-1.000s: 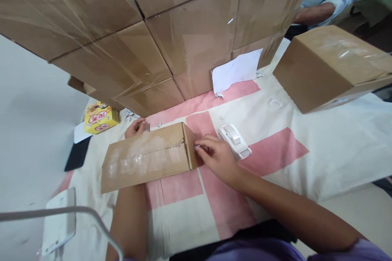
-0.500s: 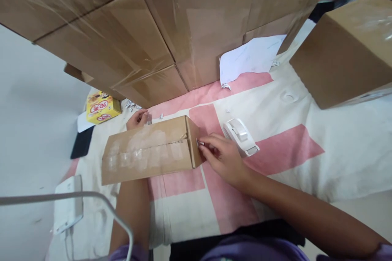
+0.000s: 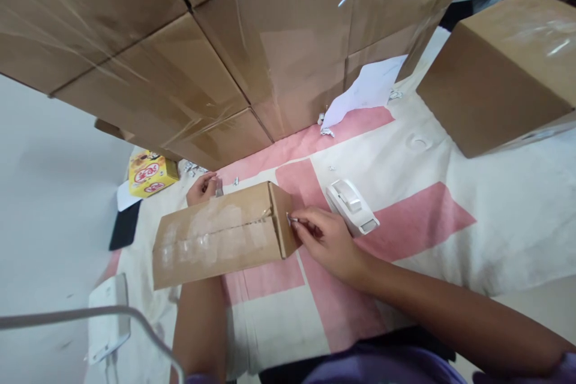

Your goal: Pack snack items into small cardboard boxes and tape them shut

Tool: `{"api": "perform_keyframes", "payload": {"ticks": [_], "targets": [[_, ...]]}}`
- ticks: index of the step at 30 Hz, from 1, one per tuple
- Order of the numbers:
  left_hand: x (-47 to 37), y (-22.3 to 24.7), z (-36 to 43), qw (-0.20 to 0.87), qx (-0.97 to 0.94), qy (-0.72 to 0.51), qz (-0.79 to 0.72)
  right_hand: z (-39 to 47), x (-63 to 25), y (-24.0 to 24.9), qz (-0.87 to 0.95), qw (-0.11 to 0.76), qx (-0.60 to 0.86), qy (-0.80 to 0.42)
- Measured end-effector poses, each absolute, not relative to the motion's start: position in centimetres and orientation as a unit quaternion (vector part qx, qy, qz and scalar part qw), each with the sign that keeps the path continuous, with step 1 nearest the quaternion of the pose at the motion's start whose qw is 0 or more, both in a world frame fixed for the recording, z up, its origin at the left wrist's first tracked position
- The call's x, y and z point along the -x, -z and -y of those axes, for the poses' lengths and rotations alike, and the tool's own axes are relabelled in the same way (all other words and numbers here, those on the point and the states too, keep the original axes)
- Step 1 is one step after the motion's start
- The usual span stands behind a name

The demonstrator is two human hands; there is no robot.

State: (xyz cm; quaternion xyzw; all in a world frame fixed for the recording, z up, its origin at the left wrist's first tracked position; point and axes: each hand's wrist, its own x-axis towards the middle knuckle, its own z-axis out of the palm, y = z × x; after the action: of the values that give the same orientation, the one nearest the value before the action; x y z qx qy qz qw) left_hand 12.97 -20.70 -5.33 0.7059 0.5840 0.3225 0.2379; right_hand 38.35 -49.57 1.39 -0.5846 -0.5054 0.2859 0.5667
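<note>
A long brown cardboard box (image 3: 216, 240) with clear tape along its top lies on the pink and white cloth. At its right end, my right hand (image 3: 321, 234) pinches a small whitish piece against the end face. My left hand (image 3: 202, 188) is by the far left side of the box, its fingers curled; beside them is a small clear piece, and the box hides part of that arm. A white tape dispenser (image 3: 351, 207) lies just right of my right hand.
Stacked taped cartons (image 3: 288, 42) stand behind, with white paper (image 3: 366, 90) against them. Another carton (image 3: 495, 84) is at right. On the left are a yellow box (image 3: 152, 174), a black phone-like object (image 3: 125, 226), a white device (image 3: 108, 318) and a cable (image 3: 90, 314).
The view has shifted slightly, so the box and both hands appear a little lower. The white paper's left part has changed shape. My right hand keeps its pinch at the box end.
</note>
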Motion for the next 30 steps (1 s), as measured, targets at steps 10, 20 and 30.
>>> {"api": "perform_keyframes", "payload": {"ticks": [10,20,30], "targets": [[-13.51,4.7,21.3,0.235,-0.702,-0.326,-0.588,49.79,-38.06,-0.96,0.509,0.584,0.567,-0.281],[-13.5,4.7,20.64,0.226,-0.705,-0.331,-0.585,49.6,-38.06,-0.89,0.523,0.596,0.557,-0.247],[-13.63,4.73,20.79,0.218,-0.696,-0.329,-0.6,49.95,-37.55,-0.89,0.558,0.608,0.534,-0.184]]}}
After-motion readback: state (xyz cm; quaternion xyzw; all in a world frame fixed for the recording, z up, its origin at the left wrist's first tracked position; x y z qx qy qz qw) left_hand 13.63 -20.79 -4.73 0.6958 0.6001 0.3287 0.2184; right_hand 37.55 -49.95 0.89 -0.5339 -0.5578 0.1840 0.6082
